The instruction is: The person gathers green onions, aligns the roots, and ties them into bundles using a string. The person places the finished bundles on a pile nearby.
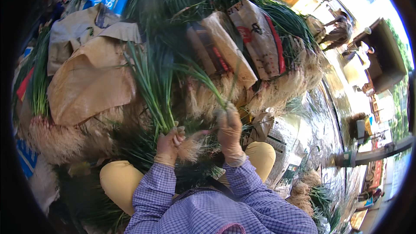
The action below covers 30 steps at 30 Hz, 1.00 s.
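My gloved left hand [170, 143] grips a bunch of long green onions [158, 104] near its base. The green leaves rise upward from the fist, and a tuft of pale roots [191, 149] shows to the right of it. A few more green stalks [208, 83] are pinched in my gloved right hand [230, 130], their leaves slanting up and left. A thin pinkish stem [202, 132] lies between the two hands; which hand it belongs to I cannot tell. Dark loose greens [136, 148] lie beneath and around my wrists.
Heaped onions with thick roots [286, 84] stand ahead, partly under printed sacks [258, 39] and a brown sheet [94, 81]. A rooted bundle [40, 104] stands at left. Plastic sheeting [289, 136] covers the ground at right. People [339, 27] and a hose-like pipe [380, 156] appear farther right.
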Each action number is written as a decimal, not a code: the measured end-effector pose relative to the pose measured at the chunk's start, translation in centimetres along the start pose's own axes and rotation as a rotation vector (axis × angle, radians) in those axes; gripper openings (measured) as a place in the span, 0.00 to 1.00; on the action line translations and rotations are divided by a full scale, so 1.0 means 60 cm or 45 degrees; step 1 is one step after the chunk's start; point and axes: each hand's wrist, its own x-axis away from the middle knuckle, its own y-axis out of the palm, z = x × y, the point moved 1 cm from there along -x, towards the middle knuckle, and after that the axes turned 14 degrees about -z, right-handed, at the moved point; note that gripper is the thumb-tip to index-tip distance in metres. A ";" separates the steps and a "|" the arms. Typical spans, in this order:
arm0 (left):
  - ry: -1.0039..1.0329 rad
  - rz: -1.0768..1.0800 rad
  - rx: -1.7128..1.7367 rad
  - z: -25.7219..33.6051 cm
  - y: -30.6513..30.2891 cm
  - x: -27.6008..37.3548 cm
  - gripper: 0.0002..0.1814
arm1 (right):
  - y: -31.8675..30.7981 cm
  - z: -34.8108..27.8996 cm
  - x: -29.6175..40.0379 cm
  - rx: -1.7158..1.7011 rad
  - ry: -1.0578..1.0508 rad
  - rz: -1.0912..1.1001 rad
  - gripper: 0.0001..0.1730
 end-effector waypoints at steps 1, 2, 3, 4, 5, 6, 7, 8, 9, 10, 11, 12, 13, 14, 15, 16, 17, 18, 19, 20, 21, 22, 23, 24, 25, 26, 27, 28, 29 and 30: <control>-0.006 -0.007 0.035 -0.004 -0.004 -0.002 0.16 | -0.062 0.008 -0.002 0.150 -0.176 0.152 0.11; 0.000 -0.003 -0.048 -0.004 0.006 -0.001 0.16 | -0.124 -0.015 -0.006 -0.191 -0.004 0.237 0.12; -0.017 -0.017 -0.021 -0.007 0.003 0.001 0.17 | -0.181 -0.042 -0.008 -0.545 0.158 0.317 0.14; -0.011 -0.044 -0.005 -0.012 0.000 0.003 0.18 | -0.243 -0.050 -0.017 -0.309 0.177 0.425 0.16; 0.001 -0.061 0.006 -0.016 0.001 0.002 0.18 | -0.300 -0.049 -0.032 -0.084 0.201 0.526 0.18; -0.018 -0.010 0.042 -0.008 0.028 0.009 0.19 | -0.347 -0.039 -0.041 -0.037 0.234 0.644 0.18; -0.029 0.047 0.081 -0.002 0.051 0.016 0.20 | -0.394 -0.020 -0.050 0.004 0.265 0.754 0.19; -0.138 0.155 0.150 -0.010 0.024 0.007 0.20 | -0.439 0.009 -0.062 0.018 0.295 0.822 0.20; -0.114 0.091 0.091 -0.022 0.017 -0.001 0.20 | -0.490 0.055 -0.062 0.035 0.336 0.883 0.20; -0.082 0.030 0.038 -0.031 0.011 -0.009 0.19 | -0.561 0.122 -0.055 0.297 0.377 0.798 0.22; -0.052 -0.007 -0.041 -0.033 0.000 -0.007 0.19 | -0.619 0.197 -0.043 0.449 0.621 0.752 0.23; 0.037 -0.015 -0.087 -0.043 0.013 -0.010 0.20 | -0.683 0.260 -0.029 0.618 0.855 0.681 0.25; 0.053 -0.042 -0.037 -0.056 0.017 -0.016 0.21 | -0.728 0.308 -0.026 0.702 1.264 0.638 0.28; 0.109 -0.073 -0.091 -0.059 0.048 -0.016 0.22 | -0.765 0.345 -0.003 1.004 1.271 0.493 0.30; 0.191 -0.067 -0.177 -0.052 0.063 -0.011 0.24 | -0.707 0.357 -0.004 1.318 0.998 0.764 0.25; 0.198 0.000 -0.302 -0.029 0.032 0.006 0.24 | -0.558 0.316 -0.035 0.654 0.788 0.512 0.23; 0.172 0.026 -0.386 -0.020 0.011 0.017 0.24 | -0.433 0.224 -0.068 -0.009 0.673 0.342 0.21; 0.185 0.073 -0.364 -0.014 0.025 0.027 0.25 | -0.331 0.136 -0.078 -0.114 0.681 0.137 0.18; 0.241 -0.001 -0.394 -0.019 0.009 0.023 0.23 | -0.223 0.043 -0.083 -0.368 0.858 -0.064 0.19; 0.203 0.028 -0.374 -0.025 0.008 0.018 0.22 | -0.137 0.017 -0.072 -0.278 0.921 -0.416 0.20; 0.171 0.071 -0.366 -0.023 0.008 0.020 0.20 | -0.047 0.003 -0.058 -0.352 0.886 -0.786 0.23; 0.160 0.089 -0.297 -0.020 0.009 0.022 0.20 | 0.030 -0.029 -0.057 -0.281 0.845 -0.985 0.27; 0.115 0.111 -0.278 -0.017 0.028 0.018 0.19 | 0.081 -0.021 -0.055 0.024 0.679 -0.925 0.31; 0.082 0.092 -0.293 -0.025 0.037 0.011 0.19 | 0.125 0.006 -0.060 0.029 0.779 -0.903 0.33; 0.056 0.098 -0.315 -0.028 0.028 0.011 0.19 | 0.160 0.021 -0.064 0.015 0.877 -0.901 0.34; 0.047 0.128 -0.464 -0.026 0.002 0.015 0.16 | 0.179 0.012 -0.069 -0.032 0.894 -0.900 0.33; 0.099 0.127 -0.427 -0.018 -0.002 0.021 0.16 | 0.189 0.005 -0.074 -0.064 0.917 -0.891 0.32; 0.144 0.110 -0.378 -0.016 0.004 0.024 0.16 | 0.192 0.002 -0.080 -0.079 0.946 -0.871 0.31; 0.179 0.053 -0.320 -0.024 0.027 0.013 0.16 | 0.200 0.093 -0.064 0.075 0.767 -0.702 0.27; 0.247 0.113 -0.304 -0.027 0.030 0.009 0.17 | 0.207 0.125 -0.053 0.131 0.804 -0.715 0.25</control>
